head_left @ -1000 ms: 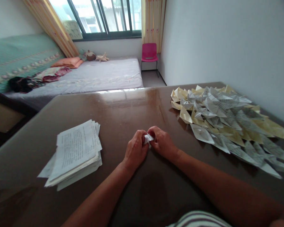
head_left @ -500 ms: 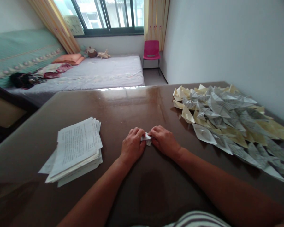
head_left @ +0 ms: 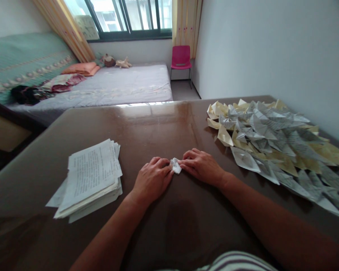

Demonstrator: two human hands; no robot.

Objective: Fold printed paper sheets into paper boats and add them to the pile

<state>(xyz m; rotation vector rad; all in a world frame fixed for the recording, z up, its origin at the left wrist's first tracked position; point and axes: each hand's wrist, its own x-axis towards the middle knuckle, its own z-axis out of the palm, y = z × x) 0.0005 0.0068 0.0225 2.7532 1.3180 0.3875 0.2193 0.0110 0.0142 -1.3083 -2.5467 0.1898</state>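
A small folded piece of white paper (head_left: 175, 166) lies on the brown table between my two hands. My left hand (head_left: 154, 175) has its fingers bent and pressed together, with the fingertips gripping the paper's left edge. From the other side, my right hand (head_left: 200, 165) pinches the right edge, its fingers also curled. The middle of the paper shows between the fingertips; its exact folds are too small to make out.
To the left lies a stack of printed sheets (head_left: 92, 177). Many folded paper boats (head_left: 245, 159), white and yellowish, crowd the right side of the glossy table (head_left: 158, 128). Beyond its far edge stand a bed (head_left: 130, 84) and a pink chair (head_left: 181, 58).
My hands have moved slightly apart, the left one to the left and the right one to the right. More of the folded paper shows between them, and it looks flatter.
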